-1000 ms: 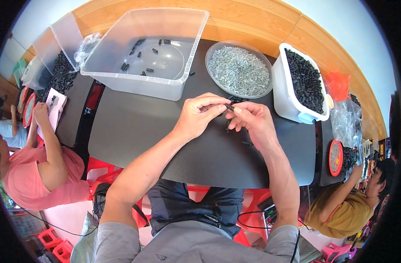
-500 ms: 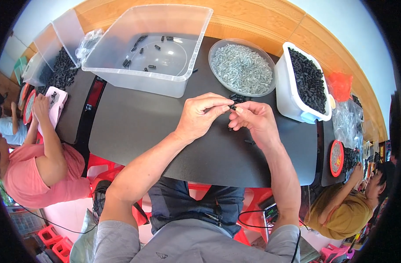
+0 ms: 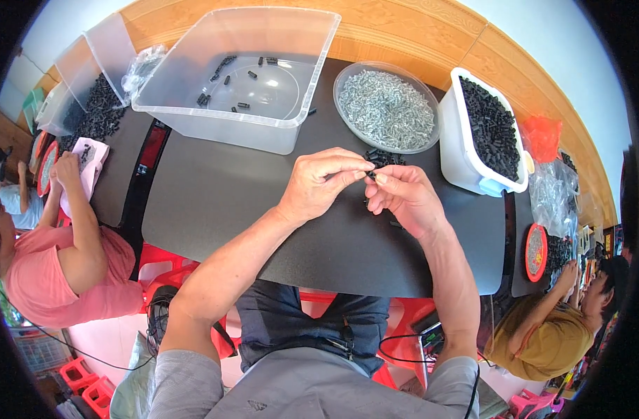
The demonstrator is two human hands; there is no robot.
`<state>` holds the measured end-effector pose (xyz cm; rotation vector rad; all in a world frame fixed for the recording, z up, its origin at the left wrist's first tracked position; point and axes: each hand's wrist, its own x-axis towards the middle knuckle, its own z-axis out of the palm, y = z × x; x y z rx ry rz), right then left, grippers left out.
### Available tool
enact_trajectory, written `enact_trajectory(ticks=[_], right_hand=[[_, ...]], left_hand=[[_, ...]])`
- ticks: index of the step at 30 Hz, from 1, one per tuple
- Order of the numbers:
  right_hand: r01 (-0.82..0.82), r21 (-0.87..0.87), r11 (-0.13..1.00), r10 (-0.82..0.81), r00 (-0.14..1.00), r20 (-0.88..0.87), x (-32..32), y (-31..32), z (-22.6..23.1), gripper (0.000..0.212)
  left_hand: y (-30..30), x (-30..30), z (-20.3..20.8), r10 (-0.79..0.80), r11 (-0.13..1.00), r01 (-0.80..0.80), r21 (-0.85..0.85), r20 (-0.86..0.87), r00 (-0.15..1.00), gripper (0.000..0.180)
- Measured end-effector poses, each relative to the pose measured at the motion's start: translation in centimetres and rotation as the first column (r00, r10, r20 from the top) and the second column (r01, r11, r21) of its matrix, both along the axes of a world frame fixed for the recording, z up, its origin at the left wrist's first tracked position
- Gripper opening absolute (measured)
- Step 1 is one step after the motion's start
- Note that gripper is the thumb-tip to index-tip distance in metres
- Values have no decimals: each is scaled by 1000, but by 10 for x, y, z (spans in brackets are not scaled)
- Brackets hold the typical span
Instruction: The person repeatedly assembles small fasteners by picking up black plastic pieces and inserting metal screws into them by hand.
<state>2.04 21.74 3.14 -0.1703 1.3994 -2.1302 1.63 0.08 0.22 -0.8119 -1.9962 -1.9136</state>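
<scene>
Over the middle of the dark table (image 3: 214,188), my left hand (image 3: 319,183) and my right hand (image 3: 409,195) meet fingertip to fingertip. Both are closed in a pinch on one small black plastic part (image 3: 370,174), which the fingers mostly cover. Just beyond the fingertips lies a small heap of black parts (image 3: 383,158). A round clear bowl (image 3: 338,115) heaped with small clear pieces (image 3: 389,108) stands behind that heap. To its right is a white tub (image 3: 462,150) full of short black tubular parts (image 3: 490,126).
At the back left stands a large clear bin (image 3: 214,129) with several black parts in it. A person in pink (image 3: 75,279) works at the left; another in a mustard shirt (image 3: 550,335) works at the right. A red-rimmed tray (image 3: 528,253) lies near the latter.
My right fingers have shifted slightly at the small black part, and less of it shows. My left hand has stayed nearly in place.
</scene>
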Motion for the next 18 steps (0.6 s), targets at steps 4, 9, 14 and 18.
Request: enact_trajectory(ticks=[4, 9, 14, 18], right_hand=[[6, 56, 998, -5, 1000, -11, 0, -4, 7, 20], [71, 65, 995, -69, 997, -34, 1, -4, 0, 18], [137, -81, 987, -137, 991, 11, 4, -15, -6, 19], [102, -22, 995, -102, 994, -26, 6, -13, -2, 17]], left_hand=[[-2, -3, 1, -25, 1000, 25, 7, 14, 1000, 17], [4, 0, 5, -35, 999, 35, -37, -3, 999, 29], [9, 9, 9, 96, 983, -113, -143, -120, 988, 42], [10, 8, 4, 143, 973, -170, -158, -168, 975, 37]])
